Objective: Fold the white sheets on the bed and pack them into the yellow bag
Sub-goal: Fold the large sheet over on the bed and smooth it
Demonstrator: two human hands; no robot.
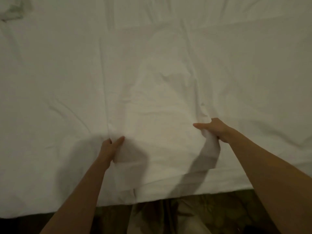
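Observation:
A white sheet [162, 92] lies as a long strip up the middle of the bed [50, 68], its near end raised off the bedding. My left hand [110, 147] grips the strip's near left corner, thumb on top. My right hand [214, 129] grips the near right corner, and a fold of cloth hangs below that fist. Both forearms reach in from the bottom of the view. The yellow bag is not in view.
White wrinkled bedding covers the whole bed. A rumpled heap of white cloth [15, 9] lies at the far left corner. The bed's near edge [168, 199] runs across the bottom, with patterned carpet [211, 211] below it.

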